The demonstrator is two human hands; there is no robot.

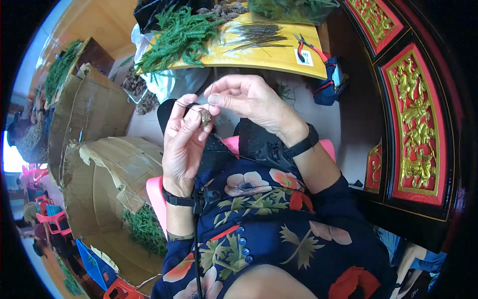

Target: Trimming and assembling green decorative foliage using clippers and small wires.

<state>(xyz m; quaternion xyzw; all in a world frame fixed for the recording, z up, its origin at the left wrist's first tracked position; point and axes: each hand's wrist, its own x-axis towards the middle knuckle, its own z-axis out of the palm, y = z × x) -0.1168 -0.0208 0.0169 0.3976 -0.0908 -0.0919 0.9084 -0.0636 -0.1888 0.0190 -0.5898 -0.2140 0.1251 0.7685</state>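
In front of my lap, my left hand (183, 142) is closed around a small brown pine cone (205, 118), held between thumb and fingers. My right hand (254, 102) pinches a thin dark wire (211, 89) just above it, thumb against forefinger. The wire runs down to the cone; how it passes round the cone is too fine to make out. Beyond my hands, a yellow tabletop (219, 61) bears a pile of dark wires (259, 37), green artificial sprigs (181, 37) and red-handled pliers (299, 54).
More pine cones (229, 10) and a clear bin (296, 11) of greenery stand at the table's back. A torn cardboard box (89, 199) with green sprigs (144, 229) inside is at my left. A carved red-and-gold panel (417, 124) rises on the right.
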